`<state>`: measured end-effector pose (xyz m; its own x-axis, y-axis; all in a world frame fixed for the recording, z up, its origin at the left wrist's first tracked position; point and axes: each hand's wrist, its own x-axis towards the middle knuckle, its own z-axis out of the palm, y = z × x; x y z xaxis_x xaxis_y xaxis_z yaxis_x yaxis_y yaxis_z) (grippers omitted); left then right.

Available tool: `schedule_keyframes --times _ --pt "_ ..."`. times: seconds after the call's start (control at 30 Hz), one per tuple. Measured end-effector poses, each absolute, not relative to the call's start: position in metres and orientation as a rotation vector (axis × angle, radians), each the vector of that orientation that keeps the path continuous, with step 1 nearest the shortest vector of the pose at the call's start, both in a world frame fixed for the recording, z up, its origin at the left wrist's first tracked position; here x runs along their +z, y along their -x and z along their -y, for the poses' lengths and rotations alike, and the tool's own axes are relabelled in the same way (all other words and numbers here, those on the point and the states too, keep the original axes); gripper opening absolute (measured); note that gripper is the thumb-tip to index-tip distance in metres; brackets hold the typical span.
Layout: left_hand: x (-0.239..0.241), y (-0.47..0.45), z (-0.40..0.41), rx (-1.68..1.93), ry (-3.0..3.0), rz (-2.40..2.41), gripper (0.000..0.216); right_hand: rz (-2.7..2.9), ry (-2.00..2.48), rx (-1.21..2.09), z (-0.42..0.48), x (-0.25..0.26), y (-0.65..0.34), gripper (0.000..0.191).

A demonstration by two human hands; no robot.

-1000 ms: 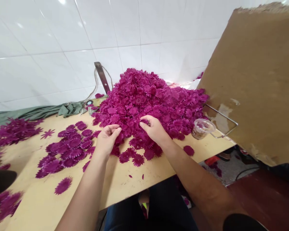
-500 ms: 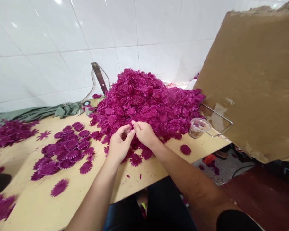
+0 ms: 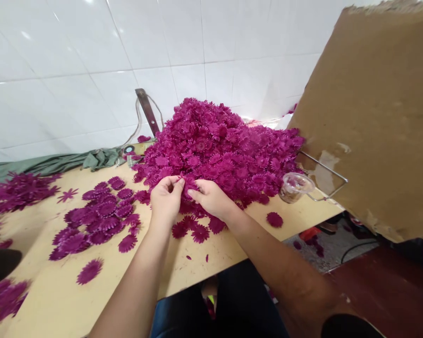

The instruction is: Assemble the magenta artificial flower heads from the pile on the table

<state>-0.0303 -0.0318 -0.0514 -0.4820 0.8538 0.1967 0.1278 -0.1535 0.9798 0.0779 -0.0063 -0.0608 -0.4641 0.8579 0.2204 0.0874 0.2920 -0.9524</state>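
Between my two hands is a magenta artificial flower piece (image 3: 187, 186), its petals showing from finger to finger. My left hand (image 3: 166, 199) pinches its left side with thumb and forefinger. On the other side, the thumb and fingers of my right hand (image 3: 208, 198) close on its right edge. Just behind them rises a large heap of the same magenta flower pieces (image 3: 211, 141). Several loose ones (image 3: 199, 232) lie on the table under my hands.
Flatter flower discs (image 3: 104, 211) lie in a cluster on the wooden table (image 3: 56, 300). Star-shaped pieces (image 3: 24, 192) are piled at the far left. A clear plastic cup (image 3: 296, 188), a wire frame (image 3: 333, 188) and a big cardboard sheet (image 3: 377, 117) stand at the right.
My hands have drawn slightly apart, the left one moving left. More of the flower piece now shows between them. The view has shifted a little.
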Motion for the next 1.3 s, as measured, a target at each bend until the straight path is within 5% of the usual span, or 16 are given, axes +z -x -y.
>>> schedule_keyframes --times 0.3,0.7,1.0,1.13,1.3 --pt "-0.058 0.054 0.017 1.907 -0.845 -1.502 0.016 1.732 1.180 1.007 -0.004 -0.071 -0.080 0.018" --pt "-0.055 0.027 0.037 1.512 -1.355 -1.539 0.030 1.886 1.207 0.988 -0.007 -0.054 -0.086 0.043" --pt "-0.055 0.028 0.037 1.429 -1.667 -1.588 0.029 1.723 1.096 1.222 -0.009 -0.056 -0.085 0.024" --pt "-0.058 0.028 0.030 1.506 -1.520 -1.646 0.012 1.663 1.041 1.294 -0.006 -0.058 -0.085 0.009" --pt "-0.069 0.031 0.025 1.600 -1.407 -1.760 0.006 1.679 0.923 1.295 -0.004 -0.067 -0.083 0.011"
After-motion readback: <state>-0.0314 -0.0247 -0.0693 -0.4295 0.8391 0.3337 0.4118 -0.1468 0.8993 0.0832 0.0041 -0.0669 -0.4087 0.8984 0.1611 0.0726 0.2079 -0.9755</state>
